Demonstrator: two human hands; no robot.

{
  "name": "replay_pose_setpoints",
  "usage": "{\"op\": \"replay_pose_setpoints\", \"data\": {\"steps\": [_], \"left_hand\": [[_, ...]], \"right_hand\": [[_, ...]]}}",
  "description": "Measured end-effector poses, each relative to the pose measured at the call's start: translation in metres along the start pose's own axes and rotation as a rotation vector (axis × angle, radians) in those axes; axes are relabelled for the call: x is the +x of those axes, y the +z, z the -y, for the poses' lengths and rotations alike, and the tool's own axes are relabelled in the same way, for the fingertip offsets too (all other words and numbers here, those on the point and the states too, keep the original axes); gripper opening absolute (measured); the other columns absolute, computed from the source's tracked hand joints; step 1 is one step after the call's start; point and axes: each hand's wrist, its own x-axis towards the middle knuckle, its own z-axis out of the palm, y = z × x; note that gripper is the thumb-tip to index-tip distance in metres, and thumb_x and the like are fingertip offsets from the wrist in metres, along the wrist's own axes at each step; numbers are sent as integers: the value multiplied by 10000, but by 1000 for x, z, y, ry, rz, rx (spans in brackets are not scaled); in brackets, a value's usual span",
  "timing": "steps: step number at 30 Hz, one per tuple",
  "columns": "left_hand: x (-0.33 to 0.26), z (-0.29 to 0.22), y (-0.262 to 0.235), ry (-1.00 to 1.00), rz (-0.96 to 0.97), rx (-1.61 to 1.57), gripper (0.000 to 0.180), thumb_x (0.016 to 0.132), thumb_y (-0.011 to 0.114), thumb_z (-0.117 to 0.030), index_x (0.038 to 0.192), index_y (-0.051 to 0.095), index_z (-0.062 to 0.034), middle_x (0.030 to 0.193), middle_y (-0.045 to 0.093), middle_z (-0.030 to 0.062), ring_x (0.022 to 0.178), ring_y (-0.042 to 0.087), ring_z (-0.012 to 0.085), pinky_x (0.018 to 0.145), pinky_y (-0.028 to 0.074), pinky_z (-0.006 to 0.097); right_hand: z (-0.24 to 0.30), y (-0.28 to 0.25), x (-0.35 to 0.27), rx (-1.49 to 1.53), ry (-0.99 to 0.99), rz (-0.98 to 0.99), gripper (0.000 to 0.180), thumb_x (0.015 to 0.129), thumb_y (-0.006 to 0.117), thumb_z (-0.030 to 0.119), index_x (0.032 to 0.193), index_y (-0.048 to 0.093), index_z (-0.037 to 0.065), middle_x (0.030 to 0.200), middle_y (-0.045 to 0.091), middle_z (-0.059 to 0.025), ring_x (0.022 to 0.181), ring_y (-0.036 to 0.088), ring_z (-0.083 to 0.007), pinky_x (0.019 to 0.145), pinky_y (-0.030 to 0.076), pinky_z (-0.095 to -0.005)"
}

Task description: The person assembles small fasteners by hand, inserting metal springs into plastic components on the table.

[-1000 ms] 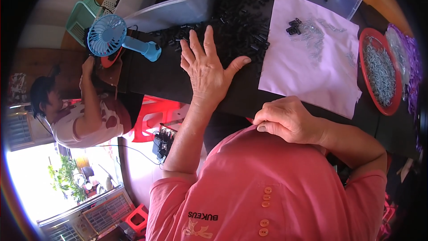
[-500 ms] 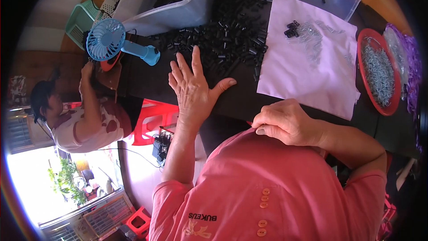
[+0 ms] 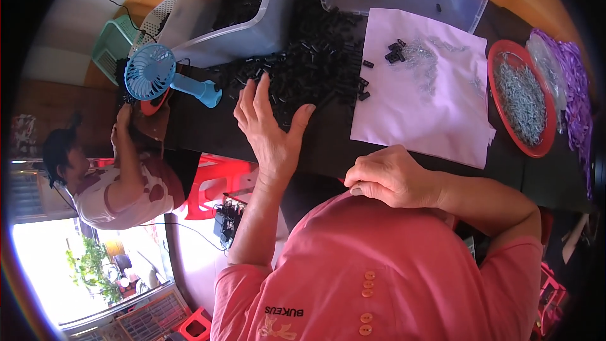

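Observation:
My left hand [image 3: 270, 131] is open, fingers stretched and thumb apart, at the near edge of a pile of small black plastic pieces [image 3: 315, 57] on the dark table. My right hand [image 3: 396, 178] is closed in front of my pink shirt [image 3: 379, 240], thumb against the curled fingers; anything inside is hidden. Beyond it lies a pale pink cloth [image 3: 416, 120]. On the cloth are a small cluster of black pieces [image 3: 395, 54] and scattered thin silvery parts [image 3: 421, 63]. A few more black pieces [image 3: 364, 88] lie at its left edge.
A red oval tray [image 3: 545, 140] of small metal parts stands right, beside purple material [image 3: 574, 101]. Clear plastic bins [image 3: 252, 36] line the back. A blue handheld fan [image 3: 151, 72] stands left. Another person [image 3: 132, 177] sits far left near a red stool [image 3: 214, 180].
Several black pieces now lie on the cloth's left edge. My left hand's fingers have drawn closer together. My right hand keeps its closed pose; the whole view has shifted slightly.

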Motion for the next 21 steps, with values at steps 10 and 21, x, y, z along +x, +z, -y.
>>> {"op": "replay_pose_setpoints", "data": {"steps": [10, 21], "left_hand": [[22, -95, -114, 1060, 502, -1206, 313, 887, 489, -136, 1121, 632, 15, 1038, 649, 196, 897, 636, 319, 748, 496, 434], [33, -169, -91, 1219, 562, -1190, 391, 937, 520, -298, 1237, 616, -66, 1083, 611, 151, 910, 593, 258, 754, 470, 361]], "right_hand": [[-5, 2, -6, -21, -64, 4, 191, 801, 714, 85, 955, 600, 98, 859, 658, -51, 759, 666, -269, 638, 524, -378], [-5, -1, 1, -8, -53, 42, 137, 832, 694, 80, 949, 624, 77, 830, 649, -70, 726, 656, -271, 618, 522, -380]]}}
